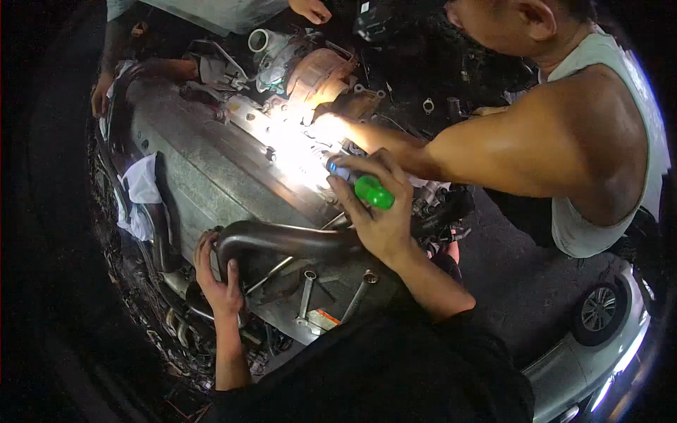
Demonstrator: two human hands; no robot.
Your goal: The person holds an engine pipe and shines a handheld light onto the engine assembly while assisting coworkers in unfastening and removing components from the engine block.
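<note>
Holds a flashlight (369, 188) in the right hand (385, 224), above the metal casing (180, 137) and just beyond the right stretch of a bent pipe (289, 238). Slants along its long axis, running from a green end at lower right to a bluish tip at upper left. Points that tip leftward and away from the wearer, toward brightly lit metal (293, 148) near a co-worker's hand (330, 129). Lies between thumb and curled fingers, with the thumb along the left side, the fingers wrapped over the upper right, and the green end exposed. Touches the pipe's bend with the left hand (221, 285), thumb and fingers parted around it; cannot tell how firmly. Nearby, below the pipe, lie two wrenches (306, 296)
</note>
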